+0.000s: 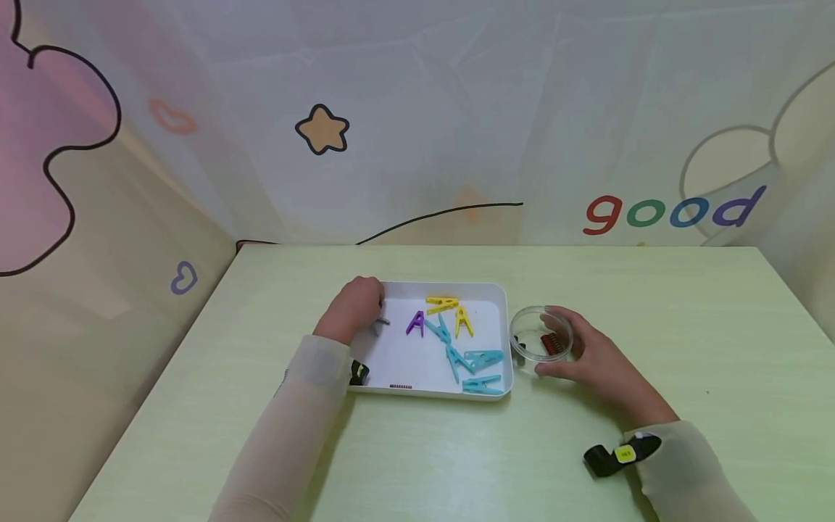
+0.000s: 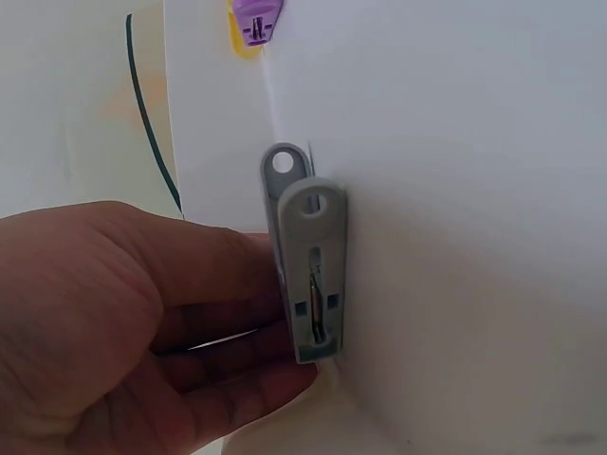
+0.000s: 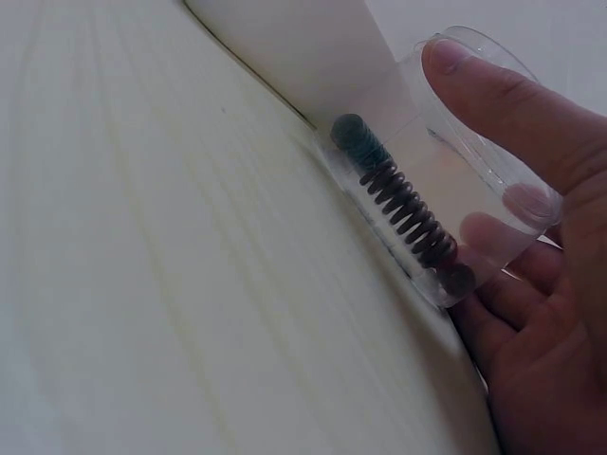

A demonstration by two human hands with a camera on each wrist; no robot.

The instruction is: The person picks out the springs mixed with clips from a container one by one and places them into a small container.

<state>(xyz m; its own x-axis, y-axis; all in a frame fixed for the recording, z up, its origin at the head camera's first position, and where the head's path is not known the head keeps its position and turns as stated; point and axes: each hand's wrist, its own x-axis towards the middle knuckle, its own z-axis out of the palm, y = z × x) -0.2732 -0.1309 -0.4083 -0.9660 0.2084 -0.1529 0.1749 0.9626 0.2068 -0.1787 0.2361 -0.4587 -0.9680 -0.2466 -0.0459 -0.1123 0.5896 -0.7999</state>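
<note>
In the head view my left hand [image 1: 355, 308] reaches into the back left of a white tray [image 1: 499, 297]. It pinches a grey clothespin [image 2: 318, 270]; the left wrist view shows the fingertips against its side, close to the tray wall. My right hand [image 1: 590, 355] grips a clear round container [image 1: 531, 313] by its side, thumb at the rim, just right of the tray. Inside lie a red spring [image 1: 552, 344] and, seen through the wall in the right wrist view, a dark spring [image 3: 410, 213] and a teal one [image 3: 358, 140].
Several light blue clothespins [image 1: 483, 359], yellow ones [image 1: 464, 322] and a purple one [image 1: 415, 324] lie in the tray. A thin red spring-like piece [image 1: 401, 386] sits along its front wall. The pale table [image 1: 417, 457] meets a printed cloth backdrop [image 1: 424, 109] behind.
</note>
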